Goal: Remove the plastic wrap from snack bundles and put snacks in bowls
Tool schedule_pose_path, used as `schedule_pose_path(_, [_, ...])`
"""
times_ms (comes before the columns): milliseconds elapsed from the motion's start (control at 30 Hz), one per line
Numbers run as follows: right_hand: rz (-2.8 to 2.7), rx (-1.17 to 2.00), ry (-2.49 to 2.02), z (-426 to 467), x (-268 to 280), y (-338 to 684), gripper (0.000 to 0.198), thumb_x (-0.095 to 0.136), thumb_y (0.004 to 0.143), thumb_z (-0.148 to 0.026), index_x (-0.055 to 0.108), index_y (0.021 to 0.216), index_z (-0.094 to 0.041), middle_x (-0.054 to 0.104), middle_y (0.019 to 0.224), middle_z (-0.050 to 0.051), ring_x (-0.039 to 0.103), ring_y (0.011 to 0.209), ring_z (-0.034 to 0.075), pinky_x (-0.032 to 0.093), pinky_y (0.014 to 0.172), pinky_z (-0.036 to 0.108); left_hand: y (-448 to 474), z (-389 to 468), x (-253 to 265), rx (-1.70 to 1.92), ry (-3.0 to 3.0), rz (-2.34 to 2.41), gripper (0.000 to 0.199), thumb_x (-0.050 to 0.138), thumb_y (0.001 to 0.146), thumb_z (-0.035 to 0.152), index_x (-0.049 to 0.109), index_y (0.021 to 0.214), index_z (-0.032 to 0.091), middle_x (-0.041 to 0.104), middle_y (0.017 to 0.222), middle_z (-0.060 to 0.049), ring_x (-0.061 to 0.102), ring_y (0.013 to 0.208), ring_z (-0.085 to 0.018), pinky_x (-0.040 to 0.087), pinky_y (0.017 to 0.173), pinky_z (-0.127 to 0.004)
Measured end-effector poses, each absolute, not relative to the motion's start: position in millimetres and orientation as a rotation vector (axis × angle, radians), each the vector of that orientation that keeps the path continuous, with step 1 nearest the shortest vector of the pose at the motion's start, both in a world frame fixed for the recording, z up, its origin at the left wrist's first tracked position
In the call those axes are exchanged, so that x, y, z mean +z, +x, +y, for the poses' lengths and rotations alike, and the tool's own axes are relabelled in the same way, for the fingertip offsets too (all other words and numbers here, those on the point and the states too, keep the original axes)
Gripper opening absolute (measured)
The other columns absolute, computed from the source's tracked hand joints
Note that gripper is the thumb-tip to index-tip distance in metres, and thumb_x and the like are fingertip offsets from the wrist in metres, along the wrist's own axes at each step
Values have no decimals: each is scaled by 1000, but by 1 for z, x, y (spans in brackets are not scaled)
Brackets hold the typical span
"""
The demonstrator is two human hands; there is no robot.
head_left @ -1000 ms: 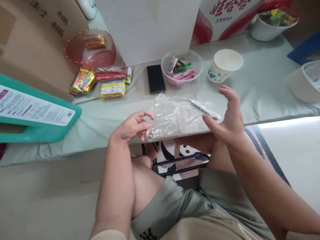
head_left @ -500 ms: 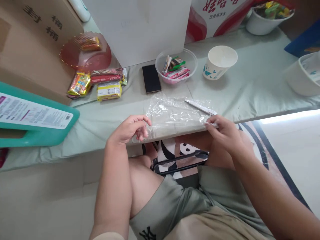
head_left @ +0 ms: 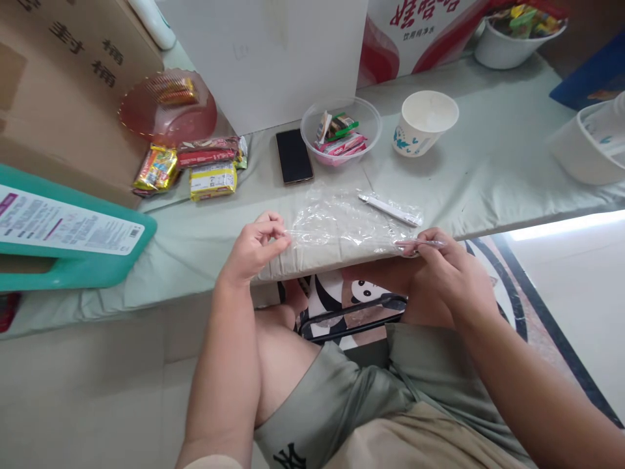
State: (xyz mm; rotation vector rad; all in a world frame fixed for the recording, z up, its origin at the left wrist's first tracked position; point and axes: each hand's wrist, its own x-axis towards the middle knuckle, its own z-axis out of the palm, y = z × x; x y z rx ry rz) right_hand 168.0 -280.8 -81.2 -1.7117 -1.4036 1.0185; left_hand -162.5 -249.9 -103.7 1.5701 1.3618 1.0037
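A crumpled sheet of clear plastic film stretches between my two hands near the front edge of the cloth-covered bench. My left hand pinches its left end between thumb and fingers. At the opposite end, my right hand is closed on a gathered edge of the same film. On top of the film, just beyond my right hand, lies a slim whitish utility knife. Whether the film is a bag or a single sheet, I cannot tell.
Behind the film are a black phone, a clear bowl of wrapped snacks and a paper cup. Snack packs lie beside a reddish bowl. A green jug stands left, a white tub right.
My left hand has risen slightly and its fingers have closed on the film. The film's near edge is pulled straighter, and my right hand has shifted slightly right, away from the knife.
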Motion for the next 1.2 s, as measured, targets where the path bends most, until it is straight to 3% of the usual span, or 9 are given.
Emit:
schedule_pose_path(133, [-1383,1090,-1579,-278,-103,171,14,55,82,-33,57,71,-26,71,78,4,70,94,27,54,93,43,-161,-250,-106,1148,1600,1155,39,79,70,58,70,83,23,68,127,-11,57,130,-30,46,111,-46])
schedule_pose_path(233, [-1411,1072,-1503,-278,-114,172,18,53,84,-35,59,70,-26,70,80,4,68,92,25,54,96,43,-152,-252,-105,846,1713,1242,61,90,58,55,72,107,24,66,139,-12,52,141,-34,38,121,-51])
schedule_pose_path(333, [-1438,1048,-1506,-278,-114,171,22,52,86,-34,61,67,-25,69,85,4,68,92,23,54,97,40,-143,-252,-107,855,1705,1351,33,76,77,54,74,81,22,74,124,-12,56,138,-33,42,118,-50])
schedule_pose_path(400, [-1386,1034,-1545,-277,-113,170,19,54,86,-35,61,71,-25,67,80,3,68,87,22,55,93,39,-140,-250,-110,981,1665,1350,39,69,83,55,69,64,21,78,109,-11,64,128,-30,50,110,-45])
schedule_pose_path(500, [-1282,1003,-1639,-273,-116,169,12,59,85,-36,63,86,-25,65,66,-1,68,72,21,56,80,37,-138,-244,-115,1069,1481,1428,41,64,86,51,66,61,19,76,78,-8,74,85,-22,59,78,-33])
schedule_pose_path(700, [-1376,823,-1859,-265,-124,170,27,60,87,-42,67,104,-22,66,65,-1,60,57,17,48,63,31,-135,-235,-117,888,1294,1657,29,60,87,41,61,69,19,68,62,-1,44,37,-7,35,42,-23])
schedule_pose_path(933, [-1458,679,-1954,-259,-128,172,30,63,84,-42,61,107,-22,67,75,0,57,60,18,49,71,36,-136,-243,-108,605,1460,1920,19,65,82,37,60,72,22,49,44,5,46,45,-13,33,52,-27])
schedule_pose_path(1067, [-1521,478,-1931,-262,-131,175,44,67,80,-39,56,119,-21,66,108,9,61,77,20,52,81,44,-137,-244,-110,570,1536,1983,7,68,77,28,64,81,23,53,54,3,51,56,-16,36,59,-29])
schedule_pose_path(1200, [-1705,147,-1680,-275,-126,166,39,65,85,-33,56,121,-21,59,120,14,61,110,30,51,94,48,-134,-241,-118,818,1676,2015,49,79,70,27,63,117,24,66,97,-5,61,92,-24,47,84,-37])
